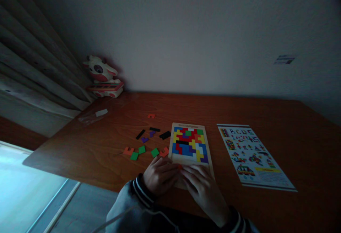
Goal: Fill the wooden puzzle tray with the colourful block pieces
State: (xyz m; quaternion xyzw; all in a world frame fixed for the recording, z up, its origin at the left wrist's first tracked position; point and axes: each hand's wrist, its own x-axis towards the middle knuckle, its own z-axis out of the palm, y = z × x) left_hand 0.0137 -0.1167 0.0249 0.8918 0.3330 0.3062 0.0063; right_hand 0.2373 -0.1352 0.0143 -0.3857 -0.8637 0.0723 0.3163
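Note:
A wooden puzzle board lies in front of me, its upper part filled with coloured block pieces. Over its bare lower part, my left hand and my right hand meet fingertip to fingertip. Between them shows a small orange-red puzzle piece, mostly covered by the fingers, so its shape is hidden. Left of the board are loose green squares, orange notched pieces, purple pieces and black bars. One orange piece lies farther back.
A printed pattern sheet lies right of the board. At the back left stands a toy cow with a keyboard, and nearer is clear plastic wrapping. A wall rises behind the wooden table; a curtain hangs at left.

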